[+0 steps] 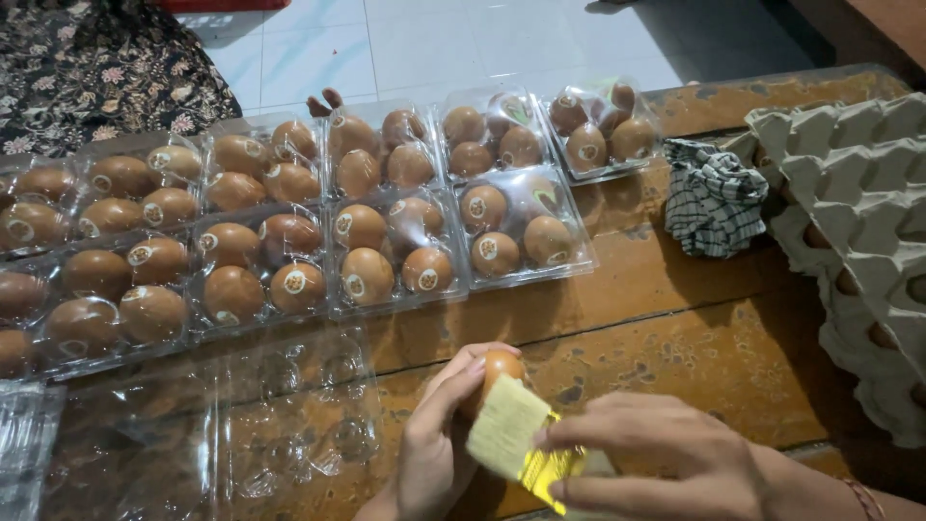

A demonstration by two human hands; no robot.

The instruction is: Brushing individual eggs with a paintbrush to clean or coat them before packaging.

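At the near edge of the wooden table point(675, 318): one brown egg point(500, 368), held upright in the left hand point(434, 444), fingers curled around its left side. Against its right side, a pale yellow scouring pad with green backing point(516, 442), pinched between thumb and fingers of the right hand point(675, 463) and pressed to the shell. Just left of the hands: an empty clear plastic egg carton point(280, 425), open, cups unfilled. Beyond it, across the table's far side: filled clear plastic cartons point(395, 246) in two rows, the brown eggs inside each bearing a round sticker; the held egg shows none from this angle. By this count, most packing appears done, with one carton left to fill. To the right: a crumpled checked cloth point(712, 198), then stacked grey pulp egg trays point(858, 212), a few eggs visible between layers.
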